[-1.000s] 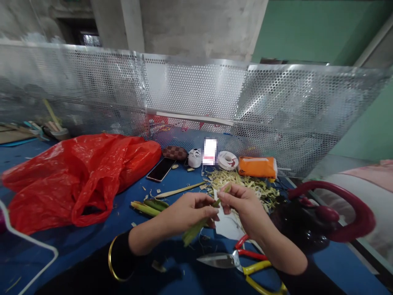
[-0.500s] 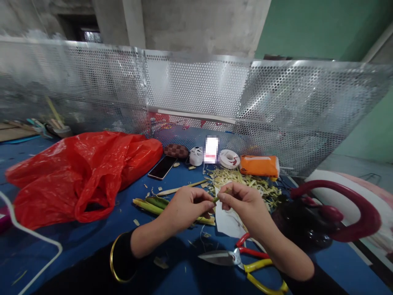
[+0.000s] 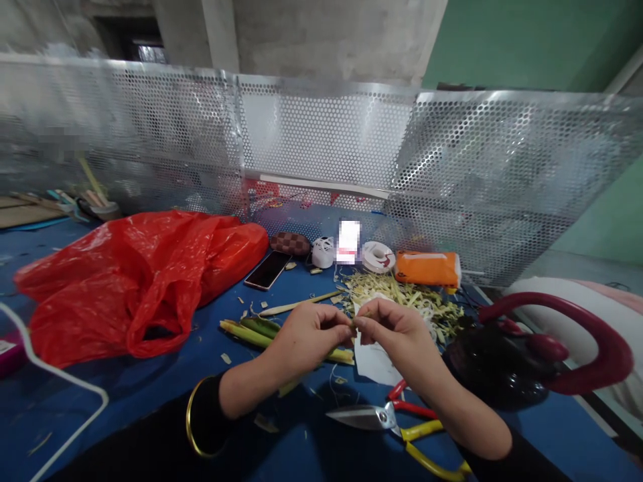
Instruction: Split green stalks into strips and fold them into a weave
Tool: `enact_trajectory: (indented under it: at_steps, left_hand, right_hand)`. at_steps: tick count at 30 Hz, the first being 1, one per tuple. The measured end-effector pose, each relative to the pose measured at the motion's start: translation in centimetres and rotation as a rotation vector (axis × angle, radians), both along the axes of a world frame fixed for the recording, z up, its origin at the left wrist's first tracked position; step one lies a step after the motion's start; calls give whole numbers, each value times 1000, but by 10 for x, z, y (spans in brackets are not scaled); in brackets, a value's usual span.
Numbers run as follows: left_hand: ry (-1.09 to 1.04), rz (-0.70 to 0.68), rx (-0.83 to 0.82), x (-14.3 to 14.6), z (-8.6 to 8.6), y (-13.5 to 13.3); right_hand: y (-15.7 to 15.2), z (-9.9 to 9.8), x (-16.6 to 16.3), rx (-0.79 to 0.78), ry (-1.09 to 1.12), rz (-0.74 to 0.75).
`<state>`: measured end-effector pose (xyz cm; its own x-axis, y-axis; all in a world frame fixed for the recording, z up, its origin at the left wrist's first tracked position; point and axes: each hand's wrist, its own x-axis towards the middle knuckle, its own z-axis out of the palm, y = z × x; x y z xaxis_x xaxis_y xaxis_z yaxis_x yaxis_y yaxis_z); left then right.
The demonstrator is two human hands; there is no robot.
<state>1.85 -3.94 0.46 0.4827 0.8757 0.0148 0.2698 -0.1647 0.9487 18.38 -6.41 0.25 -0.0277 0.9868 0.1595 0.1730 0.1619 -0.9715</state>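
Observation:
My left hand (image 3: 304, 338) and my right hand (image 3: 404, 335) meet over the middle of the table, thumbs and forefingers pinched. Between their fingertips is a small green plant piece (image 3: 353, 324), mostly covered by the fingers. Several green stalks (image 3: 248, 333) lie on the table beneath and left of my left hand. Under my right hand is a white sheet of paper (image 3: 372, 361). Closer to me rests a pair of scissors (image 3: 369, 416) with red and yellow handles, blades pointing left. A heap of pale green cut strips (image 3: 374, 286) spreads behind my hands.
A red plastic bag (image 3: 115, 288) covers the left, with a phone (image 3: 268, 270) beside it. A tape roll (image 3: 378, 257) and an orange packet (image 3: 426, 268) stand behind the heap. At right is a dark kettle (image 3: 497, 371). A perforated metal screen (image 3: 321, 134) closes off the back.
My fingertips have come slightly closer together, and less of the green plant piece shows between them. The view has shifted a little; the things on the table stay in place.

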Motion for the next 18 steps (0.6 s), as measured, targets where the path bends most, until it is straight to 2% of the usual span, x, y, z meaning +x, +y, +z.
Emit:
enact_trajectory:
  at_steps: [5, 9, 13, 18]
  left_hand:
    - [-8, 7, 1, 2, 1, -2]
    - [-158, 24, -161, 3, -1, 1]
    - [-316, 109, -240, 0, 0, 5]
    - [-491, 169, -235, -13, 21, 3]
  right_hand:
    - [1, -5, 0, 9, -25, -15]
    - [3, -5, 3, 62, 14, -39]
    - [-3, 9, 15, 228, -87, -143]
    - [-19, 36, 30, 414, -302, -227]
